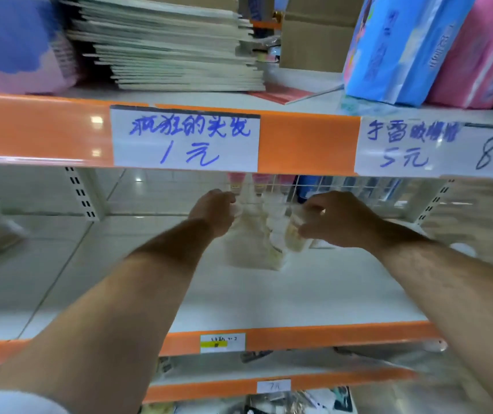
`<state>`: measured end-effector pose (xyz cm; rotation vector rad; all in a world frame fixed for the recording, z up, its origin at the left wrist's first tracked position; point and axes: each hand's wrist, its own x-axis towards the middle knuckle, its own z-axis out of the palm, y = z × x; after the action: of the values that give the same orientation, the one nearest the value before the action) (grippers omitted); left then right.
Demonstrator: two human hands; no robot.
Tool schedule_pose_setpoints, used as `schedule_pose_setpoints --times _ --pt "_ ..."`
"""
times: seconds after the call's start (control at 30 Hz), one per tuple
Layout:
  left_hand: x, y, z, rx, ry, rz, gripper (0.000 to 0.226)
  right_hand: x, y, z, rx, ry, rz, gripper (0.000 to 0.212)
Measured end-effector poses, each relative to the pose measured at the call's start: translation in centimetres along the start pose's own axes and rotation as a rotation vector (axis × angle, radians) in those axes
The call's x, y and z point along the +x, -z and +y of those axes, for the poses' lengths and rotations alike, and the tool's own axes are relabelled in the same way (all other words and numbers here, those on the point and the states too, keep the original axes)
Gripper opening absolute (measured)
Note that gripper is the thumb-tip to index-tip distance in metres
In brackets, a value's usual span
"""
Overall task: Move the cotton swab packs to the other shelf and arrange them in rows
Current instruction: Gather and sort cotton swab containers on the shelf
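While both arms reach deep under the orange shelf edge [308, 141], the right hand [340, 219] pinches one clear cotton swab pack [294, 234]; the left hand [213, 209] curls against the blurred cluster of packs [251, 243], grip uncertain. Packs stand at the back of the white shelf [269, 297], before a wire grid [314, 186]. Handwritten price label [185, 140] above.

bare forearms, white sleeve [9, 403] (L arm)
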<state>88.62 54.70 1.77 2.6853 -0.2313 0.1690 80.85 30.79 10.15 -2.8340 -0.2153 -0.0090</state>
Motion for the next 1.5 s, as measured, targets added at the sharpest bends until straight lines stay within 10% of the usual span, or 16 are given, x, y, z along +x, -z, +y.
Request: schedule_pose_setpoints --times 1.03,1.17,1.5 --pt "3.5 -1.2 -2.5 -0.124 -0.02 0.023 0.016 2.1 -1.0 -5.1 -0.037 0.037 -0.053 0.048" --pt "2.6 -0.6 -2.5 -0.014 -0.099 0.041 0.055 2.4 -1.2 -5.4 -0.023 0.037 -0.066 0.049" --pt "-1.9 2.9 -6.7 0.156 0.062 -0.186 0.061 6.0 -4.3 -10.0 -0.245 0.149 -0.15 0.056"
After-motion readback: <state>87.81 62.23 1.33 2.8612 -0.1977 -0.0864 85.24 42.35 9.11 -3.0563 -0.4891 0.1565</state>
